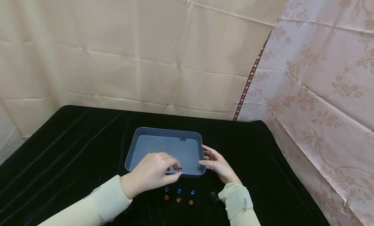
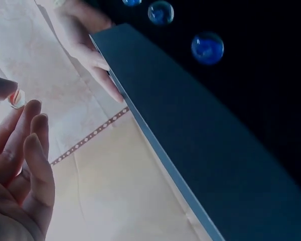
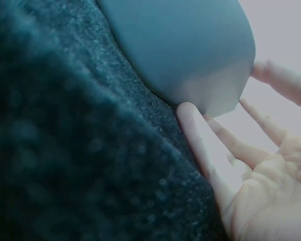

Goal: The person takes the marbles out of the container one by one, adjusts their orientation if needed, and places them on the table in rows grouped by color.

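My left hand [image 1: 157,170] is above the front part of a blue-grey tray [image 1: 157,131] and pinches a clear glass marble [image 2: 17,99] with an orange streak between thumb and fingertip. At the tray's right end, my right hand [image 1: 217,164] rests against the wall with fairly straight fingers; the right wrist view shows fingertips [image 3: 188,113] touching the outer side. Inside the tray, near the back right, lie an orange marble [image 1: 181,138] and a blue marble [image 1: 184,139] side by side. Part of the tray floor is hidden by my left hand.
Before the tray, three blue marbles [image 1: 179,190] form a row, with three orange marbles [image 1: 179,200] in a nearer row. Black cloth [image 1: 87,148] covers the table. A small black block [image 1: 214,197] is at my right wrist. Curtains [image 1: 146,50] hang behind.
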A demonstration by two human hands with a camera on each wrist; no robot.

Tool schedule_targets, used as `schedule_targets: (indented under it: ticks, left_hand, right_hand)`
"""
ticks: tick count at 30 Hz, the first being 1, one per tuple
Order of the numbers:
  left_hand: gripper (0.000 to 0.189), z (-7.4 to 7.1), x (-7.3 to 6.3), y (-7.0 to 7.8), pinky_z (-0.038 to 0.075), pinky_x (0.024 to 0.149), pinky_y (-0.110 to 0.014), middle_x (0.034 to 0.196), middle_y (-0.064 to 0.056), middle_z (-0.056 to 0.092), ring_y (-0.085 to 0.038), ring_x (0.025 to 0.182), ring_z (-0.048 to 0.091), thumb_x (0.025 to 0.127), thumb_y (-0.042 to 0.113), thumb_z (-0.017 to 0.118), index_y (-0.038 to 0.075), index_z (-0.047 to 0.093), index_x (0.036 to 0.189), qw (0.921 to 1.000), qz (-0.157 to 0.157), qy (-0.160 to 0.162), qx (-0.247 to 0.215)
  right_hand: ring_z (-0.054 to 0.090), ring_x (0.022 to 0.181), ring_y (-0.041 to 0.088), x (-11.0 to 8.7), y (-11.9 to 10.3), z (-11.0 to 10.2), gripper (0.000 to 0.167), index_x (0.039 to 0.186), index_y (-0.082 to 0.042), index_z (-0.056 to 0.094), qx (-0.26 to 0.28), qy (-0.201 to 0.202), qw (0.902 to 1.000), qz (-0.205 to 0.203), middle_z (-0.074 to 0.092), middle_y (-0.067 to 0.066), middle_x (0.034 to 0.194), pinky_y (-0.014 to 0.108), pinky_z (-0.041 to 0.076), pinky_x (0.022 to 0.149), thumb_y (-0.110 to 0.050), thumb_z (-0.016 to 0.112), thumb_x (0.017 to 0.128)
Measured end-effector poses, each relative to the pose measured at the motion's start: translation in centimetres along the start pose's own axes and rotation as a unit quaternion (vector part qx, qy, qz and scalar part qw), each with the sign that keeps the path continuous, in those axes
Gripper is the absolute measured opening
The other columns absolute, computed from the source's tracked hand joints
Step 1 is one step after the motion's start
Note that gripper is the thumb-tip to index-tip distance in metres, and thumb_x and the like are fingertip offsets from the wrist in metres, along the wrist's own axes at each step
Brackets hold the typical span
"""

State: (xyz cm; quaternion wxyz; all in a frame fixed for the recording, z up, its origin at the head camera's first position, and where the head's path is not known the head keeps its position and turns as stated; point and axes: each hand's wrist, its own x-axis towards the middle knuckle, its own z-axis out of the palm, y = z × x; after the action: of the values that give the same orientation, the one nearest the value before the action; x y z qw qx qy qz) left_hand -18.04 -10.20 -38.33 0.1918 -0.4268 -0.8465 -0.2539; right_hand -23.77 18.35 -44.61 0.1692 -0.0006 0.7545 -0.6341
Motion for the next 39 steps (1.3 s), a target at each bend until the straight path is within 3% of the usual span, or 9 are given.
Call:
schedule_targets:
  ticks: [8, 15, 25, 39]
  left_hand:
    - [0.005, -0.3, -1.3, 0.8, 0.050, 0.064, -0.012, 0.085, 0.008, 0.073, 0.003, 0.071, 0.062, 0.087, 0.021, 0.075, 0.019, 0.073, 0.091, 0.9977, -0.024, -0.018, -0.061]
    - [0.006, -0.6, -2.2, 0.8, 0.053, 0.066, -0.017, 0.088, 0.007, 0.074, 0.005, 0.072, 0.061, 0.088, 0.017, 0.074, 0.018, 0.073, 0.093, 0.9890, -0.073, -0.026, -0.126]
    - [0.005, -0.5, -3.6, 1.0, 0.052, 0.063, -0.020, 0.088, 0.010, 0.073, 0.006, 0.071, 0.059, 0.089, 0.019, 0.074, 0.020, 0.071, 0.093, 0.9600, -0.141, -0.021, -0.241]
    - [0.011, -0.3, -5.3, 0.6, 0.051, 0.065, -0.021, 0.085, 0.009, 0.074, 0.000, 0.072, 0.062, 0.088, 0.025, 0.074, 0.018, 0.071, 0.095, 0.9202, -0.241, -0.059, -0.303]
  right_hand:
    - [0.053, 0.129, 0.031, -0.1, 0.0, 0.0, 0.067, 0.151, -0.023, 0.039, 0.004, 0.000, 1.0000, -0.002, 0.038, 0.017, 0.154, 0.043, 0.050, 0.101, -0.016, 0.069, 0.091]
    - [0.053, 0.129, 0.031, -0.1, 0.0, 0.0, 0.067, 0.150, -0.023, 0.040, 0.001, 0.003, 1.0000, -0.003, 0.039, 0.017, 0.154, 0.044, 0.050, 0.101, -0.016, 0.069, 0.091]
    - [0.053, 0.129, 0.031, 0.0, 0.0, 0.1, 0.066, 0.150, -0.023, 0.041, -0.002, 0.010, 0.9999, 0.000, 0.040, 0.017, 0.153, 0.044, 0.050, 0.101, -0.015, 0.070, 0.090]
    - [0.054, 0.127, 0.029, -0.1, -0.1, 0.1, 0.065, 0.150, -0.020, 0.041, -0.003, 0.007, 1.0000, -0.006, 0.040, 0.018, 0.153, 0.043, 0.050, 0.101, -0.016, 0.069, 0.091]
